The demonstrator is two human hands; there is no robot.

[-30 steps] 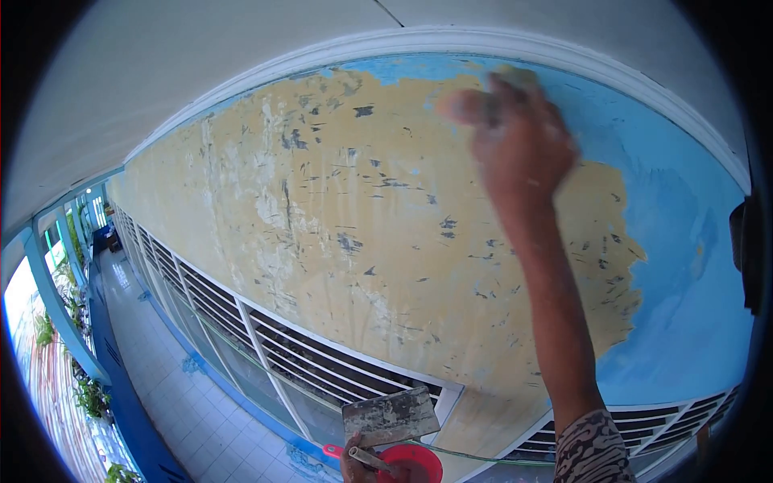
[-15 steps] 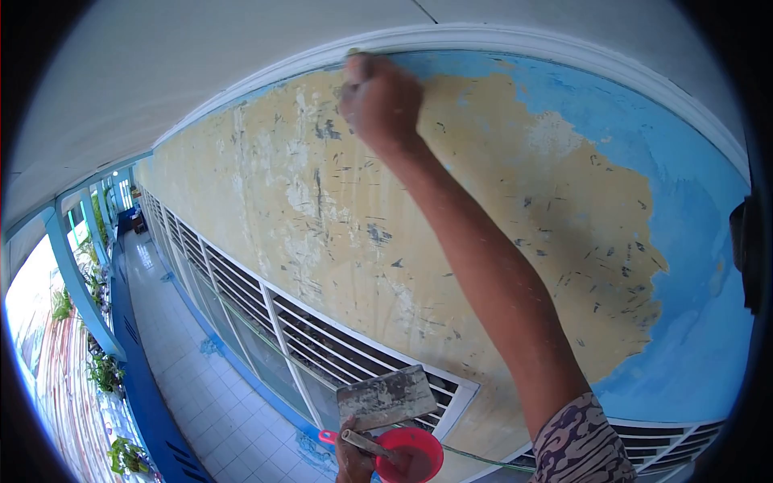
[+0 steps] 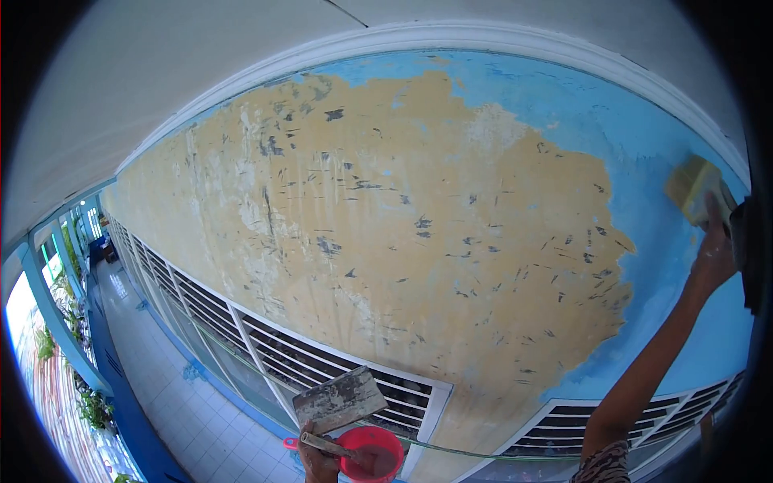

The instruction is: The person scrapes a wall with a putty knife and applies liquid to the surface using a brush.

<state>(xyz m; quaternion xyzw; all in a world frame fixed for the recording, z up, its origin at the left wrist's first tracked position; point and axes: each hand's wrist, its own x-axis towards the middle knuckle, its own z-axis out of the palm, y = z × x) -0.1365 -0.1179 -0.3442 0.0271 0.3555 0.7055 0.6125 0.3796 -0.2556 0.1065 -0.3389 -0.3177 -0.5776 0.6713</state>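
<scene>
My right hand (image 3: 713, 251) is closed on a yellowish sponge-like block (image 3: 691, 188), slightly blurred, at the blue paint near the wall's upper right edge. Low in the view, my left hand (image 3: 319, 464) grips a red plastic container (image 3: 392, 444) by its handle side, together with a flat, paint-smeared metal blade (image 3: 341, 400). A tool's stick-like handle (image 3: 324, 443) leans out of the container, where some pinkish-grey material shows. The wall (image 3: 451, 298) has a large tan patch with dark scrapes and whitish streaks, bordered by blue paint.
White-barred windows (image 3: 338, 354) run below the painted wall, with a thin green line across them. A white moulding (image 3: 451, 32) borders the ceiling. To the left lies a tiled walkway (image 3: 161, 338) beside a blue ledge (image 3: 129, 394), posts and plants. Something black (image 3: 749, 253) stands at the right edge.
My right hand has swung from the top of the wall to the far right, and its yellowish block now shows clearly. The view has shifted right; my left hand keeps hold of its items.
</scene>
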